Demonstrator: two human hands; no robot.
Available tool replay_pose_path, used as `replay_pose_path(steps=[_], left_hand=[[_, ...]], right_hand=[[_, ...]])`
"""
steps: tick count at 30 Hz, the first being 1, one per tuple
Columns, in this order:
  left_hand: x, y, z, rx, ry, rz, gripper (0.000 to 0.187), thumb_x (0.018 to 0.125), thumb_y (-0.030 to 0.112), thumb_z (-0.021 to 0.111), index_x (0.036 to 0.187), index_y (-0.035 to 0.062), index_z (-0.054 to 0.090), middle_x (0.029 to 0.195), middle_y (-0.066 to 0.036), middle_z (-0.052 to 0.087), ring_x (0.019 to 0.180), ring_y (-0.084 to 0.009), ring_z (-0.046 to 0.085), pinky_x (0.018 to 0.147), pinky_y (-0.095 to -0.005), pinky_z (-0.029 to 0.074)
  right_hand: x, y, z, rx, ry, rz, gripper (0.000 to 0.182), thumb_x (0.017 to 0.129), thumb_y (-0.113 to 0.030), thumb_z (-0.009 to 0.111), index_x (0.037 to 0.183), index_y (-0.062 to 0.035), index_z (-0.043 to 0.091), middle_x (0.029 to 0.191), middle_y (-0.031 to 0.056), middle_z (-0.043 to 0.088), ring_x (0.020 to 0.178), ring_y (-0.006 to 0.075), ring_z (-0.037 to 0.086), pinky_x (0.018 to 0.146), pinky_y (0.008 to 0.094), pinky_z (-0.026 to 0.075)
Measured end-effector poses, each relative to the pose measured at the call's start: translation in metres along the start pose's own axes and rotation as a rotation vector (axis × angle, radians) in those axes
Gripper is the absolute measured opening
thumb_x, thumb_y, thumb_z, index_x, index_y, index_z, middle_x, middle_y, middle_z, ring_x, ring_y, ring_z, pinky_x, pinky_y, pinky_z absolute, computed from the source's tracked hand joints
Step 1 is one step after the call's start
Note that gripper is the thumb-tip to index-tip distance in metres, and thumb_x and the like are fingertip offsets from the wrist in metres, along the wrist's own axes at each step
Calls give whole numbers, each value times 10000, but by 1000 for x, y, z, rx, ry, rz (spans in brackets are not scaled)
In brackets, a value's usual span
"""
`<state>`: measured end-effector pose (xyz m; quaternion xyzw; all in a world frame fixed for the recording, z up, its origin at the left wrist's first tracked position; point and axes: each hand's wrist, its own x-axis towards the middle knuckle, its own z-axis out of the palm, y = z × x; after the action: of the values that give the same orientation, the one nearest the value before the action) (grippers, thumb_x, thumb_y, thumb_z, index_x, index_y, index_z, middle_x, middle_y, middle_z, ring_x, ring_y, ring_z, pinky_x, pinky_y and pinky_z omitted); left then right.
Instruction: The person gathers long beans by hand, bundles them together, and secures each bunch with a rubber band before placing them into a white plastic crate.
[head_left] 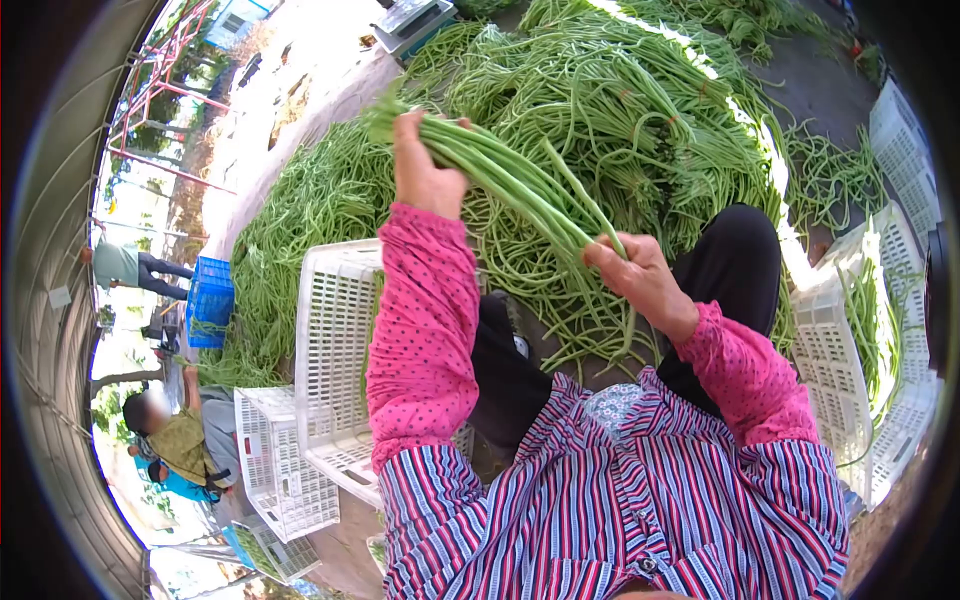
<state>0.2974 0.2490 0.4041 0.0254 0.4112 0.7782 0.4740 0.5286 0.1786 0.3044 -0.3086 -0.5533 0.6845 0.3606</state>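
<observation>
In the head view, the left hand (pixel 430 172) is grasping one end of a bundle of long green beans (pixel 500 170), its grip curling round the pods, while the right hand (pixel 645 280) is clasping them farther down. The bundle is stretching between both hands, above a tangled heap of beans (pixel 590 85). It is looking light, limber and smooth, probably bending easily but bruising under hard squeezing; holding near both ends is seeming safest. Slim, cordlike pods are contrasting with a rigid, latticed white plastic crate (pixel 335 330)
</observation>
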Motion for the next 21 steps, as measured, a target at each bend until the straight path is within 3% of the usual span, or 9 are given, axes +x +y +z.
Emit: replay_pose_path(steps=[2, 4, 6, 8, 10, 12, 16, 17, 21], left_hand=[[16, 31, -11, -82, 51, 56, 181, 849, 141, 529, 960, 16, 458, 943, -164, 521, 863, -317, 579, 785, -458, 543], [27, 51, -25, -8, -88, 61, 169, 841, 144, 530, 940, 23, 465, 967, -193, 550, 897, -345, 581, 794, -467, 531], [21, 56, -28, 38, -164, 53, 161, 847, 163, 548, 919, 37, 477, 991, -217, 578, 930, -363, 587, 797, -471, 519], [7, 55, -23, 145, -319, 114, 246, 857, 181, 581, 996, 18, 460, 919, -194, 595, 862, -339, 611, 751, -433, 527], [4, 56, -22, 127, -398, 74, 216, 855, 119, 590, 1020, 29, 483, 924, -180, 611, 879, -322, 621, 757, -430, 531], [-7, 53, -19, 226, -504, 168, 221, 840, 38, 596, 1039, 23, 501, 949, -175, 603, 889, -299, 621, 768, -413, 535], [-10, 63, -12, 287, -554, 126, 223, 831, -7, 591, 1045, -12, 527, 998, -139, 585, 899, -266, 612, 771, -385, 534], [-11, 60, -8, 301, -517, 194, 268, 850, 39, 575, 1099, -44, 522, 966, -145, 593, 896, -266, 580, 828, -377, 495], [-13, 51, 3, 250, -401, 188, 213, 849, 64, 591, 1039, -27, 558, 914, -114, 589, 855, -240, 581, 790, -385, 492]], right_hand=[[-21, 9, -25, -88, 34, 64, 269, 945, -251, 540, 849, -22, 642, 565, -83, 424, 489, 6, 360, 438, 190, 274], [-34, 11, -40, 103, 193, 106, 267, 962, -243, 507, 877, -11, 609, 563, -85, 385, 469, 17, 330, 428, 198, 263], [-23, -12, -53, 56, 227, -40, 281, 978, -240, 470, 911, 11, 576, 561, -75, 363, 471, 26, 319, 437, 202, 275], [-6, -32, -58, 29, 209, -186, 295, 988, -251, 442, 939, 23, 541, 584, -53, 390, 547, 39, 433, 500, 186, 348], [5, -47, -55, 161, 210, -221, 279, 984, -260, 448, 964, 5, 530, 634, -32, 448, 577, 60, 489, 523, 184, 387], [8, -69, -49, 169, 218, -186, 254, 975, -253, 469, 979, -6, 528, 662, -18, 479, 581, 65, 500, 524, 186, 398], [14, -91, -49, 186, 130, -165, 192, 944, -226, 538, 988, -39, 535, 735, 11, 546, 559, 62, 501, 483, 185, 392], [19, -90, -47, 193, 91, -202, 142, 918, -165, 577, 946, -28, 555, 699, -10, 533, 526, 49, 482, 448, 176, 369], [37, -82, -1, 108, 31, -249, 90, 875, -105, 619, 890, -24, 583, 641, -35, 504, 523, 25, 458, 449, 169, 360]])
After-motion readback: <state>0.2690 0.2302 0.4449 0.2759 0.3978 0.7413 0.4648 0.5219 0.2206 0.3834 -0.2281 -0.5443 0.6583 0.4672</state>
